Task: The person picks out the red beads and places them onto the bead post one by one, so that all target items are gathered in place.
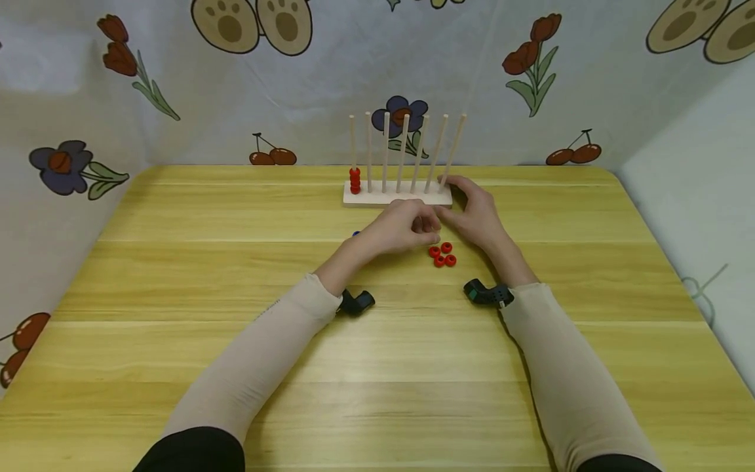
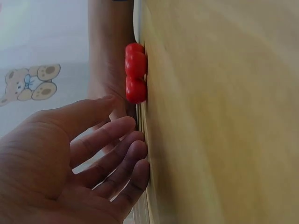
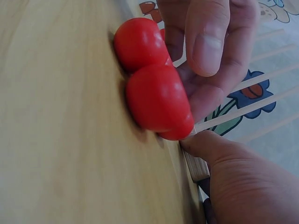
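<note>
A pale wooden peg rack (image 1: 398, 202) with several upright pegs stands near the table's back edge. Red beads (image 1: 354, 182) are stacked on its leftmost peg. My right hand (image 1: 478, 213) holds the rack's right end, thumb at the front and fingers behind. Just in front of the rack is my left hand (image 1: 407, 226), its fingers loosely bent and nothing between them. Several loose red beads (image 1: 446, 248) lie in a cluster right beside the left fingertips; the left wrist view shows a gap between these beads (image 2: 136, 65) and the thumb.
A blue bead (image 1: 356, 233) is mostly hidden behind the left wrist. Black wrist cameras (image 1: 488, 293) jut inward from both forearms above the wooden table (image 1: 377, 367). A patterned cloth (image 1: 330, 98) hangs behind the rack.
</note>
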`<state>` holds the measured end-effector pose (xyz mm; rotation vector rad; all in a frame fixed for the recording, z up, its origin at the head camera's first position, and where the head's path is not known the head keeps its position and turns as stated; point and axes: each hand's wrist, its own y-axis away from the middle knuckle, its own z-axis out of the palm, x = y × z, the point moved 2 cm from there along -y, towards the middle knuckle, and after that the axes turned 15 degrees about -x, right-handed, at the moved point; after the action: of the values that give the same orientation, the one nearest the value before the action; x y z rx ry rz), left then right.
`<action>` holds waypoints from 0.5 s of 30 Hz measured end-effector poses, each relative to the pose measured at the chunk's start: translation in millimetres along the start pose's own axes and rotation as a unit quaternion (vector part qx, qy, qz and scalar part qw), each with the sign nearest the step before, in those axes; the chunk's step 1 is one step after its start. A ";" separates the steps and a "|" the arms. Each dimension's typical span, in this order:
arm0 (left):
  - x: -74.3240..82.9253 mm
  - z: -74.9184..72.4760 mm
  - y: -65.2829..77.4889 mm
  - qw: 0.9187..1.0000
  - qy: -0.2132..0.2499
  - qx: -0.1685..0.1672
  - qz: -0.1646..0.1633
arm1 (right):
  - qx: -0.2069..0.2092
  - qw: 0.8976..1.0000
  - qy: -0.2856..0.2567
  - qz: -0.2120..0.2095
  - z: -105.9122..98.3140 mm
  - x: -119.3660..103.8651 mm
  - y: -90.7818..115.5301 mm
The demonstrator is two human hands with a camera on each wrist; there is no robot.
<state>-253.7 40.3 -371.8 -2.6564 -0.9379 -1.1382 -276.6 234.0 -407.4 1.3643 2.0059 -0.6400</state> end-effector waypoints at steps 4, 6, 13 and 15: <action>2.7 3.7 -0.7 1.000 -0.004 -0.016 0.016 | -0.001 1.000 0.002 0.000 -0.3 -0.7 -0.3; 3.3 5.2 -0.7 0.999 -0.005 -0.022 0.024 | -0.001 1.000 0.006 0.000 0.1 -1.1 -0.6; 4.0 6.8 -1.4 0.999 -0.009 -0.041 0.023 | 0.000 1.000 0.009 -0.003 0.3 -0.1 -0.8; 4.0 6.6 -1.8 0.999 -0.011 -0.041 0.024 | 0.001 1.000 0.009 -0.004 0.0 -0.2 -0.5</action>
<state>-248.5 45.8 -374.1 -2.7455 -0.8425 -1.1647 -277.0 233.7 -407.2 1.3682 2.0259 -0.6346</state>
